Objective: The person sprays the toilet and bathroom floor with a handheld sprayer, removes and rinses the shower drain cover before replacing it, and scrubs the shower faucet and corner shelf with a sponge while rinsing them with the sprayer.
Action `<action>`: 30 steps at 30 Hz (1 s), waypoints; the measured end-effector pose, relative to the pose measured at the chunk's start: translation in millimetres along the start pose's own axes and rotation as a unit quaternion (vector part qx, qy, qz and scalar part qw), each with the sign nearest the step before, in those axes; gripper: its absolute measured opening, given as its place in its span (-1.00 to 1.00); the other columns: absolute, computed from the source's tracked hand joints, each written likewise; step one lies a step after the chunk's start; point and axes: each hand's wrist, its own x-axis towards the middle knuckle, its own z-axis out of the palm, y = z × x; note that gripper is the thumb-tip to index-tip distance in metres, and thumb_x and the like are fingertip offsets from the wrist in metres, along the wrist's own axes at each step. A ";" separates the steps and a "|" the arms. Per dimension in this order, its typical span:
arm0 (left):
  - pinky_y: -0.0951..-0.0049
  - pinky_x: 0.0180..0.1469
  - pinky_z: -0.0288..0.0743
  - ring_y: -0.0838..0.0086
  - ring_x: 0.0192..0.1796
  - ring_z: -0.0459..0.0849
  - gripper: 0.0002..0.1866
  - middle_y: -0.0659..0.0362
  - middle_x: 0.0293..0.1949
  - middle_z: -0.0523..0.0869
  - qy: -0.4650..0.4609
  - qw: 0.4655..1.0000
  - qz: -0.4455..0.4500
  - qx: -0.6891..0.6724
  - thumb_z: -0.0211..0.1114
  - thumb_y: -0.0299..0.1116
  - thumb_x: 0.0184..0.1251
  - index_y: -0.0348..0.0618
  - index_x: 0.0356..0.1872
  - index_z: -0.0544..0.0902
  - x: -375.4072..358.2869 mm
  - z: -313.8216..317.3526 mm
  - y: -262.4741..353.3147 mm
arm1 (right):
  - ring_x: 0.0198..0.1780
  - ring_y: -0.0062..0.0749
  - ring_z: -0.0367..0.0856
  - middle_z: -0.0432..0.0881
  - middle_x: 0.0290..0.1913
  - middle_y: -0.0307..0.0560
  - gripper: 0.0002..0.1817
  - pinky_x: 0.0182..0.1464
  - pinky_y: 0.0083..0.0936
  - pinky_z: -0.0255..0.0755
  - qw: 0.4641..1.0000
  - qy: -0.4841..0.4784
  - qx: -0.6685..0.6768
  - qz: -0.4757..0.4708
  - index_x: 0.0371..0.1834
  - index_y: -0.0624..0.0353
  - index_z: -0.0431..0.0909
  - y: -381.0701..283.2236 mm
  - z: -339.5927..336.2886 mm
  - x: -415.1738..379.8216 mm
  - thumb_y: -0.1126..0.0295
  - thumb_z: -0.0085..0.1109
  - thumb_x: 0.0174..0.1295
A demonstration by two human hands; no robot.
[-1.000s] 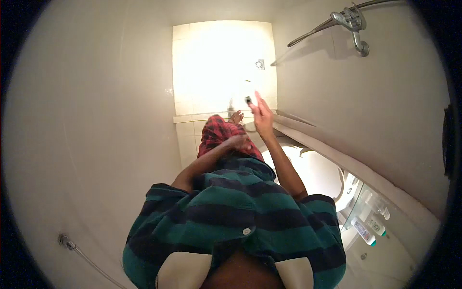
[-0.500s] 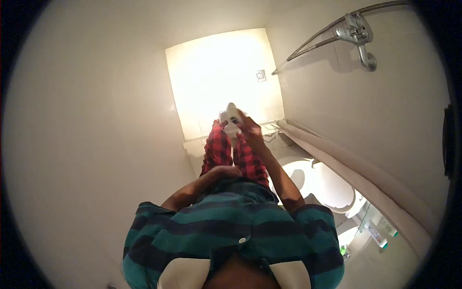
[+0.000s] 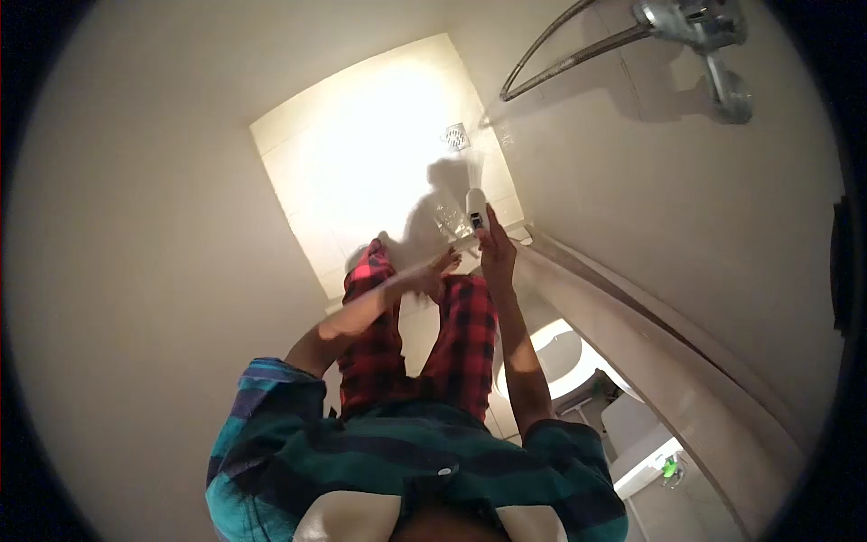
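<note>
My right hand (image 3: 498, 253) is closed around a small white bottle-like object (image 3: 476, 199) with a dark and blue patch on its side. Pale streaks show on the floor just beyond its far end, near the wall. My left hand (image 3: 435, 274) reaches across to the right, close to my right knee and just left of my right hand. Motion smears its fingers, so I cannot make out whether they hold anything. Both legs, in red and black checked trousers (image 3: 465, 316), are below my hands.
Brightly lit floor tiles (image 3: 343, 154) lie ahead, with a square drain (image 3: 455, 137) near the right wall. A metal mixer tap (image 3: 704, 36) and shower hose (image 3: 578, 65) are on that wall. A curtain (image 3: 623, 334) hangs at right, beside a white toilet (image 3: 560, 361).
My right hand and the white object have moved right, nearer the wall. My left hand has swung forward from my lap. My legs are further apart, and the view has turned.
</note>
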 end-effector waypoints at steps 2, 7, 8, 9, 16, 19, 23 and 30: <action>0.33 -0.05 0.37 0.38 -0.14 0.51 -0.64 0.12 -0.20 0.56 -0.019 0.999 0.035 0.005 0.07 -0.15 0.16 -0.21 -0.15 0.50 56.9 1.6 37.5 | -0.48 -0.67 0.29 0.50 -0.40 -0.21 -0.59 -0.42 -0.73 0.25 1.000 -0.008 0.011 -0.015 0.15 0.07 0.34 20.7 7.2 9.1 0.40 0.01 0.20; 0.42 0.01 0.34 0.42 -0.08 0.49 -0.61 0.13 -0.15 0.55 -0.116 0.958 0.186 0.186 0.07 -0.19 0.19 -0.30 -0.09 0.48 178.0 27.2 136.6 | -0.37 -0.19 0.50 0.51 -0.33 0.01 -0.63 -0.31 -0.41 0.39 0.983 -0.061 -0.150 -0.082 0.06 0.09 0.39 90.9 45.4 52.9 0.38 0.05 0.14; 0.42 -0.01 0.37 0.43 -0.09 0.51 -0.58 0.11 -0.14 0.56 -0.132 0.942 0.223 0.215 0.13 -0.24 0.15 -0.37 -0.06 0.47 173.3 44.5 147.1 | -0.36 -0.19 0.50 0.52 -0.30 0.02 -0.64 -0.30 -0.40 0.40 0.975 -0.031 -0.190 -0.112 0.05 0.08 0.40 99.6 49.6 60.8 0.40 0.04 0.13; 0.46 -0.06 0.40 0.45 -0.15 0.53 -0.62 0.12 -0.19 0.58 -0.114 0.936 0.229 0.243 0.17 -0.28 0.12 -0.36 -0.10 0.50 185.4 52.7 150.2 | -0.35 -0.19 0.51 0.52 -0.27 0.02 -0.64 -0.30 -0.39 0.40 0.963 -0.001 -0.230 -0.140 0.04 0.07 0.40 108.9 51.0 65.2 0.42 0.04 0.13; 0.45 -0.29 0.47 0.37 -0.39 0.62 -0.89 0.06 -0.48 0.65 0.134 0.624 0.422 0.644 0.20 -0.46 -0.01 -0.16 -0.42 0.65 351.7 -39.9 153.4 | -0.49 -0.45 0.42 0.50 -0.46 -0.02 -0.57 -0.38 -0.55 0.35 0.932 0.263 -0.240 -0.074 0.10 0.10 0.39 133.0 -8.7 31.1 0.42 0.10 0.11; 0.26 -0.25 0.43 0.13 -0.28 0.55 -0.95 0.02 -0.39 0.59 0.114 0.508 0.426 0.739 0.11 -0.51 -0.04 -0.17 -0.49 0.48 376.9 -67.4 150.9 | -0.48 -0.50 0.39 0.49 -0.47 -0.05 -0.58 -0.38 -0.56 0.34 0.923 0.258 -0.268 -0.103 0.09 0.14 0.40 152.2 -21.1 5.0 0.43 0.10 0.10; 0.31 -0.12 0.41 0.23 -0.12 0.53 -0.85 0.08 -0.24 0.55 -0.047 0.219 0.458 0.860 0.02 -0.53 0.03 -0.14 -0.35 0.48 407.6 -71.7 162.5 | -0.47 -0.47 0.38 0.50 -0.45 -0.05 -0.56 -0.36 -0.57 0.33 0.931 0.230 -0.277 -0.056 0.08 0.19 0.39 143.7 -25.5 -5.6 0.43 0.11 0.08; 0.33 0.02 0.36 0.29 -0.03 0.49 -0.75 0.12 -0.15 0.50 -0.175 0.028 0.398 0.900 0.00 -0.54 0.04 -0.17 -0.19 0.44 461.3 -72.3 182.8 | -0.26 -0.35 0.49 0.53 -0.20 0.08 -0.46 -0.20 -0.54 0.34 0.949 0.157 -0.268 0.055 0.07 0.33 0.36 138.4 -26.5 -1.5 0.11 -0.02 0.16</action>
